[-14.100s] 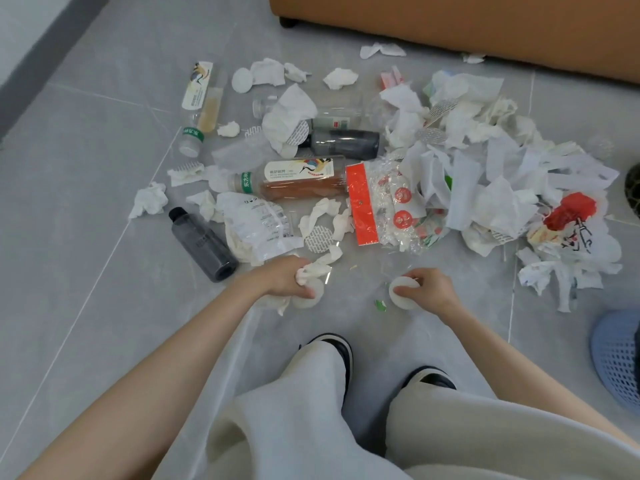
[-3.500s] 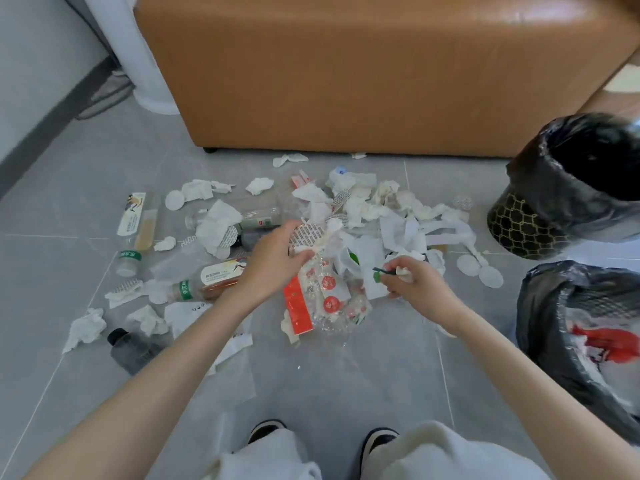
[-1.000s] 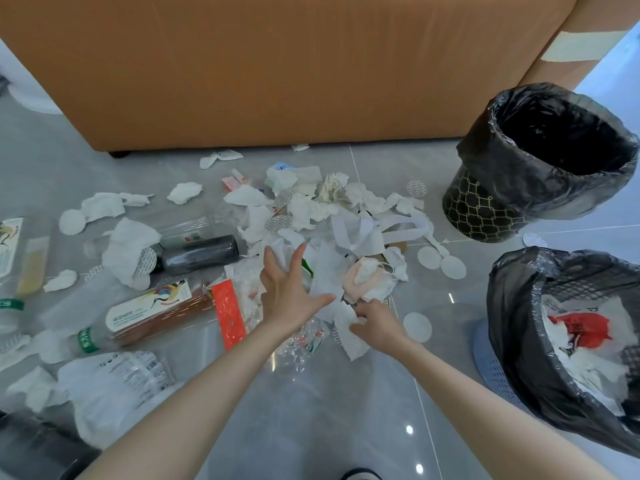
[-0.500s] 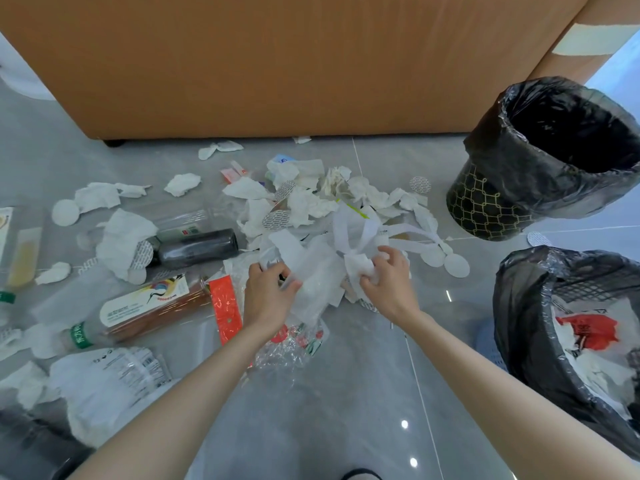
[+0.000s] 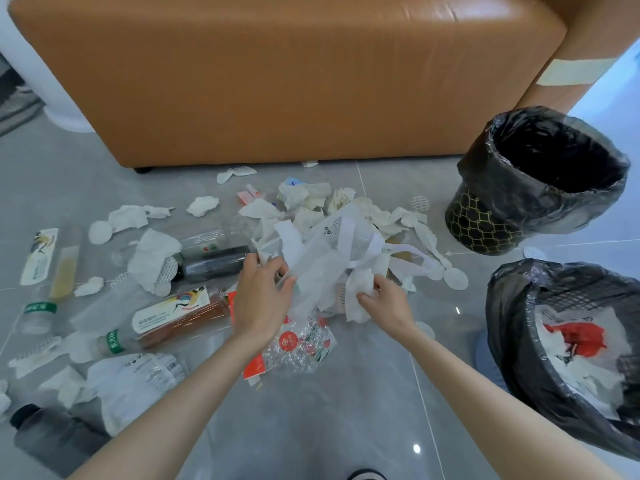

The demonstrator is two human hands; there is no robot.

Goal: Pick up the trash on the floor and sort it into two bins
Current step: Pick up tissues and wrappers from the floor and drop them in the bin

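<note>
A heap of white tissues and paper strips [image 5: 339, 216] lies on the grey floor before the sofa. My left hand [image 5: 263, 296] grips a translucent white plastic bag [image 5: 322, 271] lifted off the heap. My right hand [image 5: 384, 303] pinches a crumpled white tissue [image 5: 360, 292] beside that bag. A black-lined bin with a gold pattern [image 5: 491, 226] stands at the right and looks dark inside. Nearer me, a second black-lined bin [image 5: 512, 327] holds white paper and a red wrapper. A clear crinkled wrapper with red dots [image 5: 298, 344] lies under my hands.
A brown leather sofa [image 5: 277, 74] blocks the far side. Bottles lie at left: a brown drink bottle [image 5: 166, 320], a dark bottle [image 5: 211, 265], a yellow one [image 5: 59, 268] and a grey one [image 5: 52, 434]. White tissues, round pads and a clear printed bag [image 5: 138, 379] are scattered around.
Both hands have lifted their bunch of white bag and tissue higher off the heap. My left hand now grips the bag; my right hand has drawn back towards me with the tissue.
</note>
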